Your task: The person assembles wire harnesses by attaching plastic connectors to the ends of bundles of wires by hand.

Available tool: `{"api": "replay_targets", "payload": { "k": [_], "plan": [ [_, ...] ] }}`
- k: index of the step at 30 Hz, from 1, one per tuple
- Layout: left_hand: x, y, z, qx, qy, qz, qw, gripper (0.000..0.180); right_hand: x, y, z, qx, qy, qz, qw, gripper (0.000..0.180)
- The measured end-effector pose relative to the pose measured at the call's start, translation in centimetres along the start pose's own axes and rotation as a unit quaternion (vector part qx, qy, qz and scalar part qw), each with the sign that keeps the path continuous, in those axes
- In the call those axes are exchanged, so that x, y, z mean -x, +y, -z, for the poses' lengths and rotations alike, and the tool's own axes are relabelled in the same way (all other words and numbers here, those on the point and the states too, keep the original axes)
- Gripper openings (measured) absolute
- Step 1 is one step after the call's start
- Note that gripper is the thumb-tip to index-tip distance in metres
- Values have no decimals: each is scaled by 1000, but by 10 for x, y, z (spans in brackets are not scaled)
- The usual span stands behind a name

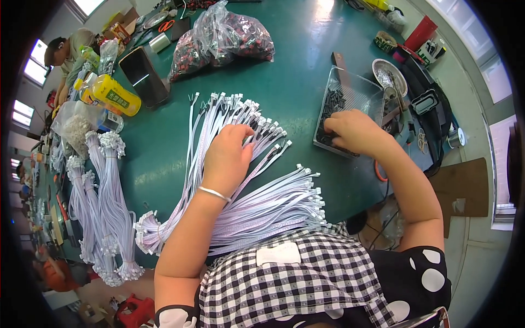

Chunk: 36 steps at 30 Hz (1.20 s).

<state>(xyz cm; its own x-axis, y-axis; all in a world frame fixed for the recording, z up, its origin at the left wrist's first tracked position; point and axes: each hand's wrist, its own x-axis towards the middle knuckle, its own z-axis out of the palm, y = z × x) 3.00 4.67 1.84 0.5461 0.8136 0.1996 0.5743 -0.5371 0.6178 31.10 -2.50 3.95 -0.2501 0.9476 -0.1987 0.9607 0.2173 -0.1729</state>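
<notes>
My left hand (225,157), with a white bracelet at its wrist, rests over a fanned bundle of white flat cables (197,147). Its fingers are curled in, and what they grip is hidden beneath them. Those cables end in small white connectors, several with black sleeves (269,131). My right hand (355,131) reaches into a clear plastic box (363,87) holding short black tubes (334,101). Its fingertips are drawn together at the box's near end, and whatever is between them is too small to make out. A second cable bundle (268,205) lies nearer my body.
Tied cable bundles (109,191) hang over the left table edge. Bags of red and black parts (229,41), a phone (145,76) and a yellow bottle (116,94) stand farther back. A metal bowl (402,74) sits beyond the box. Another person (71,52) works far left.
</notes>
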Motion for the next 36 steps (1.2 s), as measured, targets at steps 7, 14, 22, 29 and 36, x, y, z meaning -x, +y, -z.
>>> {"api": "replay_targets", "payload": {
  "k": [7, 14, 22, 29, 36],
  "plan": [
    [35, 34, -8, -65, -166, -88, 980, 22, 0, 6, -3, -53, 64, -26, 996, 12],
    [32, 31, -23, -84, -207, -91, 970, 23, 5, 7, -3, -62, 121, -12, 991, 9],
    [23, 43, -7, -48, -191, -99, 976, 8, 16, -11, 22, -190, 136, -107, 967, 11],
    [26, 40, -15, 90, -177, -122, 972, 15, 18, -3, 6, -161, 155, -36, 974, 8],
    [38, 41, -4, 426, -263, 240, 832, 17, 24, -46, 4, -327, 217, -18, 920, 10]
  ]
}}
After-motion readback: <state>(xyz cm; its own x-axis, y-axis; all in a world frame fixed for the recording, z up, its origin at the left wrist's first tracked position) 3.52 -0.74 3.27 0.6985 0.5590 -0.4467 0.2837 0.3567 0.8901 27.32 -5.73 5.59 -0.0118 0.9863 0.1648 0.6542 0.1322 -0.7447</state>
